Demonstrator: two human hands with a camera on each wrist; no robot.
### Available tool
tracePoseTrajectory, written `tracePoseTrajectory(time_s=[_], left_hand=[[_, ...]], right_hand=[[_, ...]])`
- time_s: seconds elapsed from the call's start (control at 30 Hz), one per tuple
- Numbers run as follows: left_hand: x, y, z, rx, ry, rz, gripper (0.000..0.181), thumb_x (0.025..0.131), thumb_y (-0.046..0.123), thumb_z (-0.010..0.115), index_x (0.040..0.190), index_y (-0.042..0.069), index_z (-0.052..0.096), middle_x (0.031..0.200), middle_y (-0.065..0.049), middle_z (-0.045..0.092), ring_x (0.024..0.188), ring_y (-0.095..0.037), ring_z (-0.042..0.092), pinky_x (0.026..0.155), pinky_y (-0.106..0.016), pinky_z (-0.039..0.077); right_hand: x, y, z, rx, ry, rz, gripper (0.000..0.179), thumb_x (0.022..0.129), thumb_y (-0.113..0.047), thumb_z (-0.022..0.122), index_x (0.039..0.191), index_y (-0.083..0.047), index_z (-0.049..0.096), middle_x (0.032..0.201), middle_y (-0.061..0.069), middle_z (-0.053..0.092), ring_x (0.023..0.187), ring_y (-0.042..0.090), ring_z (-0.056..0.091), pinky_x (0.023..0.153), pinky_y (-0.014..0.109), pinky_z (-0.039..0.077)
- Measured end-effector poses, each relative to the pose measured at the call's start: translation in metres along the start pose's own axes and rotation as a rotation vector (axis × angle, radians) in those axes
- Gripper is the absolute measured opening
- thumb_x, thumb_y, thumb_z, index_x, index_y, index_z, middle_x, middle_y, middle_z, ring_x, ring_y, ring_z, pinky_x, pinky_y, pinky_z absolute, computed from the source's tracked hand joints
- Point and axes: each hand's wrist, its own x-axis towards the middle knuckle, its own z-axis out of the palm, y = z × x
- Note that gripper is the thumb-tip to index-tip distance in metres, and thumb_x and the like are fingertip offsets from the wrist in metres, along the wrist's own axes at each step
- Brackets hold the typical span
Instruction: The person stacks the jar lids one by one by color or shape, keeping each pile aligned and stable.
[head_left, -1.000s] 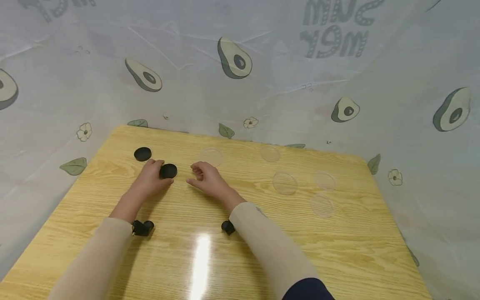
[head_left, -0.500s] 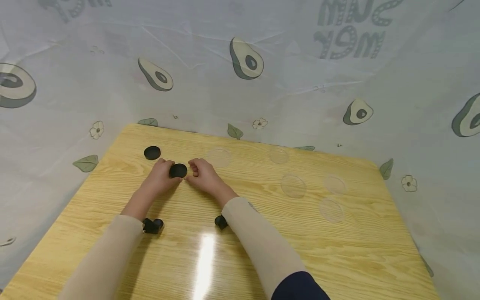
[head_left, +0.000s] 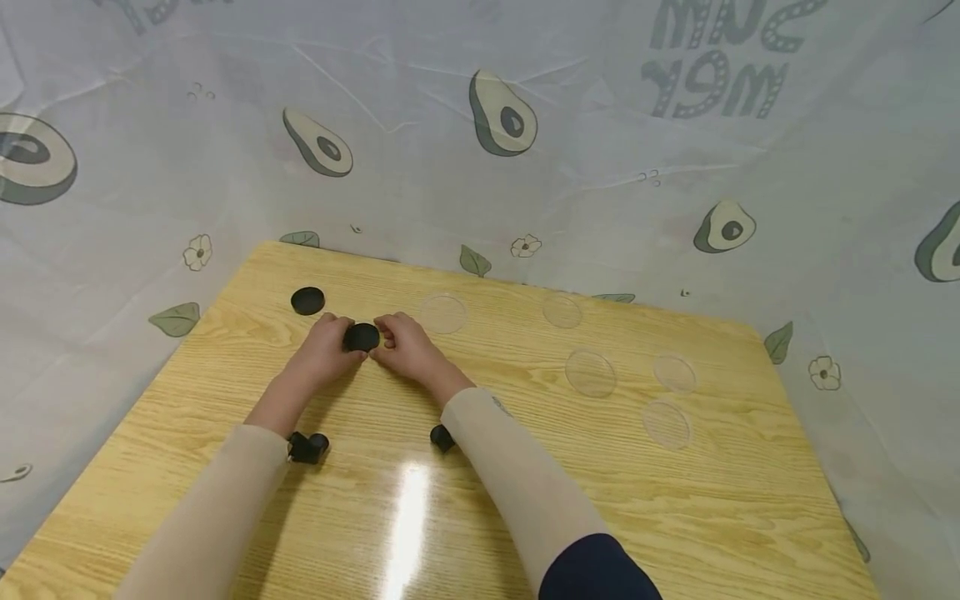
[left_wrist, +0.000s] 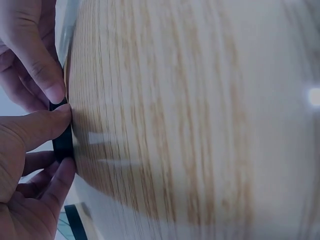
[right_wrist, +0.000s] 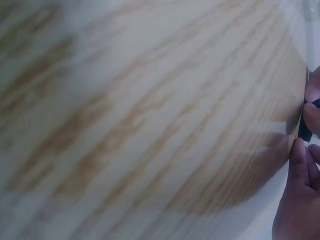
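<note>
My left hand [head_left: 327, 350] holds a black round disc [head_left: 363, 337] by its left side, thumb at the near edge and fingers at the far edge. On the opposite side my right hand [head_left: 408, 348] has its thumb and curled fingers at the disc's right edge, the two thumbs almost meeting. Seen edge-on in the left wrist view, the disc [left_wrist: 63, 142] stands between the fingertips of both hands, close over the wood-grain table. In the right wrist view, only part of the disc shows at the right border. A second black disc [head_left: 307, 301] lies just beyond my left hand.
Clear round discs lie on the table [head_left: 720, 483]: one [head_left: 442, 313] beyond my right hand, another [head_left: 562, 309] near the back edge, and several to the right, including one [head_left: 590, 372]. A printed curtain [head_left: 420, 183] hangs behind the table.
My right hand has moved left to the black disc, closing the gap between the hands. My left hand keeps its hold on it. The head view has shifted slightly.
</note>
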Motion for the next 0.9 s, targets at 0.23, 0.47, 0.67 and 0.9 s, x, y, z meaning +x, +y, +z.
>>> tracePoseTrajectory(time_s=[0.23, 0.47, 0.67, 0.9], left_hand=[[0.0022, -0.0012, 0.0003, 0.005, -0.013, -0.007, 0.052, 0.098, 0.010, 0.072, 0.138, -0.017, 0.053, 0.133, -0.037, 0.051, 0.125, -0.051, 0.056, 0.111, -0.062, 0.046], [0.0035, -0.0021, 0.0002, 0.022, -0.010, 0.018, 0.052, 0.096, 0.009, 0.075, 0.135, -0.018, 0.055, 0.130, -0.037, 0.053, 0.122, -0.051, 0.057, 0.109, -0.062, 0.047], [0.0015, 0.0001, -0.0006, 0.026, -0.012, 0.032, 0.048, 0.095, 0.009, 0.075, 0.132, -0.017, 0.058, 0.126, -0.036, 0.055, 0.119, -0.050, 0.059, 0.108, -0.062, 0.049], [-0.0034, 0.0069, -0.0018, 0.017, -0.036, 0.054, 0.045, 0.094, 0.009, 0.077, 0.128, -0.015, 0.061, 0.123, -0.034, 0.057, 0.114, -0.046, 0.061, 0.105, -0.061, 0.050]], right_hand=[[0.0023, 0.0000, 0.0002, -0.006, 0.001, -0.026, 0.053, 0.101, -0.015, 0.070, 0.149, -0.001, 0.054, 0.136, 0.017, 0.060, 0.113, 0.022, 0.061, 0.100, 0.028, 0.053], [0.0027, 0.0010, 0.0016, -0.003, 0.003, -0.015, 0.051, 0.100, -0.016, 0.072, 0.147, -0.003, 0.057, 0.135, 0.016, 0.061, 0.116, 0.022, 0.063, 0.102, 0.027, 0.054], [0.0021, 0.0022, 0.0022, -0.004, -0.001, -0.016, 0.048, 0.099, -0.015, 0.073, 0.144, -0.003, 0.059, 0.134, 0.016, 0.061, 0.117, 0.022, 0.064, 0.102, 0.025, 0.054], [-0.0068, 0.0038, -0.0030, -0.004, -0.017, -0.035, 0.046, 0.099, -0.015, 0.074, 0.141, -0.001, 0.061, 0.127, 0.016, 0.061, 0.108, 0.019, 0.060, 0.097, 0.024, 0.053]])
